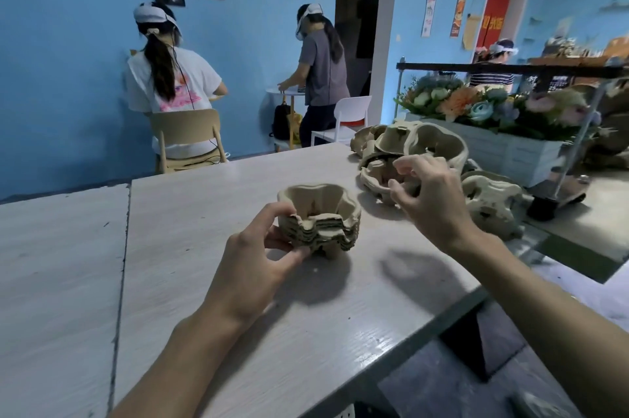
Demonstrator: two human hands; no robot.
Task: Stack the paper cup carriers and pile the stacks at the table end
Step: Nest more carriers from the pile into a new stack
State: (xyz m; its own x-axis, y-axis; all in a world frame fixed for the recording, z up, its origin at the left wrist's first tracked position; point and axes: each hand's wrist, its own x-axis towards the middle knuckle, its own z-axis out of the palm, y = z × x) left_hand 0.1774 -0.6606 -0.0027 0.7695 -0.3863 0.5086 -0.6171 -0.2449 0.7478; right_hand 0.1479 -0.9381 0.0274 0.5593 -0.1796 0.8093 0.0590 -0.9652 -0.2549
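A nested stack of brown pulp cup carriers (320,216) stands on the pale wooden table (238,298) in the middle of the view. My left hand (258,261) grips the stack's near left side, thumb and fingers around its lower layers. My right hand (429,199) hovers to the right with fingers spread and curled, just over a loose carrier (377,179); nothing is held in it. Behind that lies a heap of loose carriers (418,142), and another carrier pile (490,203) sits at the table's right edge.
A white planter of artificial flowers (493,131) stands beyond the heap at the right. The table's right edge drops to the floor. A seam (124,247) splits the table on the left. Two people work at the blue wall, with chairs (190,142) behind the table.
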